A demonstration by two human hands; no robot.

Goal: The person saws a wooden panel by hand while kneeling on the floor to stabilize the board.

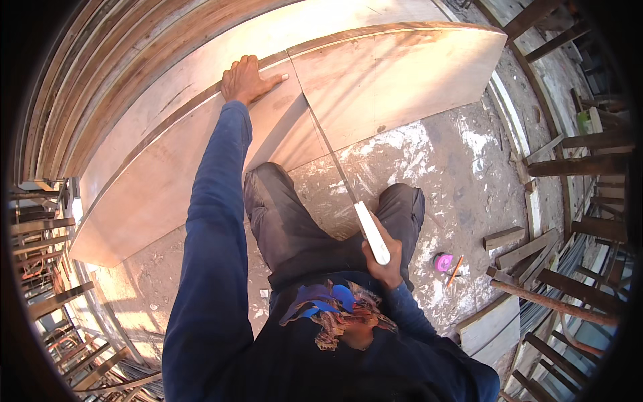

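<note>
A long wooden panel [395,87] with a batten along its far edge lies across in front of my knees. My left hand [246,82] holds that far edge, fingers over the batten and thumb stretched along the near face. In front of my body, my right hand [385,261] is closed round the white handle of a handsaw [372,233]. The saw's narrow-looking blade, seen nearly edge-on, slants away to the left over the panel. It meets the far edge just right of my left thumb, at a dark line there. How deep the teeth sit is hard to see.
A pink tape measure [443,262] and an orange pencil [456,269] lie on the white-stained floor [402,151] at the right. Wood offcuts [504,238] lie beyond them. Stacked boards [74,87] stand far left. Timber pieces [579,165] crowd the right side.
</note>
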